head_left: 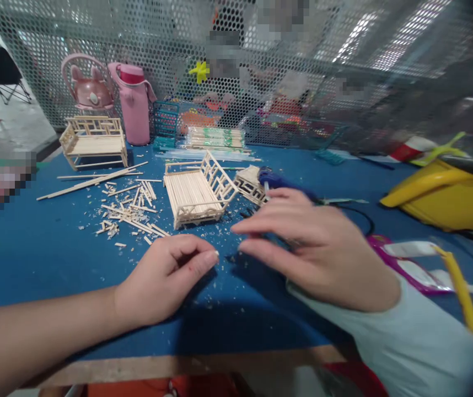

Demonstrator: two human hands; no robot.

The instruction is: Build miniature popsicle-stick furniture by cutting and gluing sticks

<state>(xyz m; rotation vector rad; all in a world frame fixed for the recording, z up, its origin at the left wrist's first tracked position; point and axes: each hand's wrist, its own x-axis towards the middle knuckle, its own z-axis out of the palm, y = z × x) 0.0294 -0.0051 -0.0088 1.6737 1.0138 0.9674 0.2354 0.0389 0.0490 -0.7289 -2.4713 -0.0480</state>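
My left hand [170, 278] hovers over the front of the blue table, thumb and index finger pinched together. A tiny pale bit shows at their tips, too small to name. To its right, my right hand [315, 248] is slightly blurred, thumb and index finger apart with nothing visible between them. Just beyond both hands stands a miniature bench [193, 190] built of thin wooden sticks, with a lattice back on its right side. Behind my right fingers lies a dark blue tool [275, 179], partly hidden, beside a small pale wooden lattice piece [251, 182].
Cut stick pieces [133, 207] litter the blue table [108, 325]. A second miniature bench [96, 143], a pink bottle [134, 105] and bundled sticks [215, 138] stand at the back, before a perforated metal screen [170, 33]. Purple-handled scissors [410, 270] and a yellow object [447, 196] lie right.
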